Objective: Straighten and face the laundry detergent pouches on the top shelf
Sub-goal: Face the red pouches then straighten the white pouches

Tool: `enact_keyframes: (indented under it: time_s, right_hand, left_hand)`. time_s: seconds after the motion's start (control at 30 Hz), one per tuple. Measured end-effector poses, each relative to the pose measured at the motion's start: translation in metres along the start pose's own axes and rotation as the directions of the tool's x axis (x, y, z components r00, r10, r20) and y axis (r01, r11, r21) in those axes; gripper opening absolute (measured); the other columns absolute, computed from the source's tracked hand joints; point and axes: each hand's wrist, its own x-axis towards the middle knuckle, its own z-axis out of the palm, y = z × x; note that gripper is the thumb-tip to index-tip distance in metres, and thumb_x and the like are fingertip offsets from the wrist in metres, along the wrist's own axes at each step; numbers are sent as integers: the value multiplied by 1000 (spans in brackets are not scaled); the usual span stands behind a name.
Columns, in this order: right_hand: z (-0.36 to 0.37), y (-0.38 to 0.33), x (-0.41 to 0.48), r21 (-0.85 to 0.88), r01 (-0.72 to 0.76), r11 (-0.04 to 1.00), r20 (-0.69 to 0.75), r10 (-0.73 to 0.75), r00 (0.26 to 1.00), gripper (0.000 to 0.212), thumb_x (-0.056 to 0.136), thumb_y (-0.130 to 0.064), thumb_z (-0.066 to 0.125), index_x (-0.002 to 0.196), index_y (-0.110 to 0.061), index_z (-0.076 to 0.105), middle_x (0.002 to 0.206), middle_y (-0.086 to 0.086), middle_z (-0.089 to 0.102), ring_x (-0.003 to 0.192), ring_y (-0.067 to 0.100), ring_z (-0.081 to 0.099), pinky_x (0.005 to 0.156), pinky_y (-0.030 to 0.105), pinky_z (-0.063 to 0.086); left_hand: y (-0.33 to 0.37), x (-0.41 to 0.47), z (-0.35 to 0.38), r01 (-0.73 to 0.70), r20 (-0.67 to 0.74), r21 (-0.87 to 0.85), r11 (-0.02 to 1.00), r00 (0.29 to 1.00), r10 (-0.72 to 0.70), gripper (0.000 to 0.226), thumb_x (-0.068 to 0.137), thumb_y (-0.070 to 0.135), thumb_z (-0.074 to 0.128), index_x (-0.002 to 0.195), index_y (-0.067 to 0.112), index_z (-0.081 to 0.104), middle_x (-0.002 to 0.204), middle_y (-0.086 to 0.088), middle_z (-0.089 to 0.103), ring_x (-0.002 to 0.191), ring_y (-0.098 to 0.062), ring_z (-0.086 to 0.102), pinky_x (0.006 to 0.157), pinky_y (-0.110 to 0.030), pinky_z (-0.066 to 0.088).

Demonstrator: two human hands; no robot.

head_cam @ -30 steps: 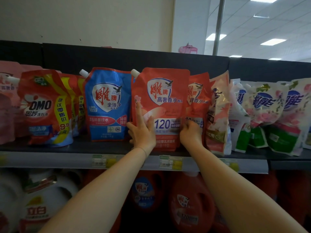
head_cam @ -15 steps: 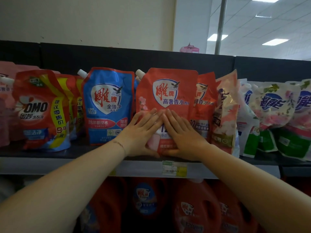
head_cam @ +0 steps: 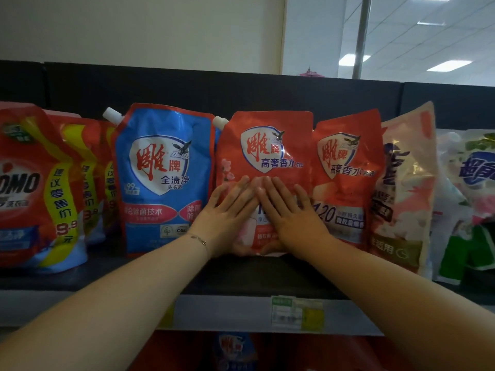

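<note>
Red pouch (head_cam: 267,156) stands on top shelf (head_cam: 241,279) between blue pouch (head_cam: 163,178) and second red pouch (head_cam: 345,178). Left hand (head_cam: 227,218), right hand (head_cam: 292,215) flat, fingers straight, pressing front. Push evenly, low; keep label square.

Your left hand (head_cam: 227,212) and right hand (head_cam: 293,214) hide the lower print of the red plastic detergent pouch (head_cam: 267,145). The white-and-yellow paper price tag (head_cam: 297,313) is too blurred to read.

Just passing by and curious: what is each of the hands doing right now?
Left hand: open, fingers flat against the red pouch.
Right hand: open, flat on the same pouch.
</note>
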Motion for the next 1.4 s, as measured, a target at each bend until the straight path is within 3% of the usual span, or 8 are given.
enact_keyframes:
  time_s: [0.37, 0.47, 0.57, 0.63, 0.73, 0.93, 1.2, 1.4]
  right_hand:
    - [-8, -4, -2, -66, -44, 997, 13, 45, 999, 126, 61, -79, 63, 149, -7, 7, 156, 15, 19, 144, 30, 15, 110, 53, 19]
    - [-31, -5, -8, 9, 34, 999, 93, -35, 995, 115, 77, -77, 47, 148, -14, -18, 155, 5, -21, 145, 22, -15, 113, 46, -9]
    - [-59, -5, -19, 263, 41, 964, 5, -44, 999, 80, 91, -58, 47, 151, -13, 19, 159, 6, 15, 146, 21, 11, 118, 42, 9]
    - [-73, -1, -29, 406, -70, 911, -191, 159, 969, 41, 96, -36, 50, 127, -9, 53, 130, 9, 54, 119, 25, 49, 99, 40, 40]
    - [-89, 10, -45, 577, -381, 722, -203, 579, 790, 19, 96, -16, 44, 109, -4, 50, 111, 12, 50, 96, 26, 51, 76, 31, 39]
    - [-107, 7, -60, 715, -540, 443, -62, 811, 582, 42, 93, -11, 44, 131, -1, 29, 134, 18, 31, 112, 33, 46, 82, 30, 40]
    - [-102, -10, -70, 721, -633, 283, 90, 867, 490, 65, 89, -7, 49, 143, -2, 13, 145, 20, 21, 130, 38, 32, 105, 42, 35]
    - [-100, 0, -57, 632, -754, 176, 292, 848, 443, 53, 93, -21, 51, 133, 8, 30, 135, 24, 41, 120, 36, 47, 98, 40, 41]
  left_hand:
    - [2, 9, 3, -4, 44, -15, 1000, 999, 4, 107, 64, 78, 28, 145, 8, 21, 156, -14, 19, 143, -32, 11, 111, -54, 17]
    - [-3, 5, -7, -27, 91, -9, 1000, 995, 28, 114, 73, 79, 40, 150, 12, -12, 157, -10, -16, 143, -24, -21, 115, -47, -2]
    - [-5, -3, -19, -26, 166, -18, 1000, 986, 28, 120, 75, 76, 49, 138, 19, -37, 144, -2, -41, 134, -19, -35, 111, -41, -15]
    - [-2, -6, -21, 0, 150, -35, 999, 989, 5, 120, 74, 78, 48, 136, 22, -38, 145, -1, -40, 134, -19, -34, 114, -44, -12]
    - [6, -10, -30, 42, 192, -29, 999, 981, -35, 120, 75, 78, 47, 136, 22, -40, 149, 0, -37, 137, -19, -32, 115, -48, -8]
    - [26, -17, -53, 167, 225, -274, 947, 969, -105, 113, 74, 77, 49, 150, 24, -15, 156, 5, -27, 142, -17, -29, 116, -54, -5]
    - [57, -24, -69, 188, -31, -358, 915, 977, -213, 67, 84, 43, 59, 140, 17, 34, 149, -4, 27, 138, -24, 18, 109, -46, 25]
    - [64, -28, -72, 85, -100, -398, 914, 986, -135, 50, 81, 30, 63, 127, 14, 49, 128, -5, 48, 118, -25, 45, 94, -39, 41]
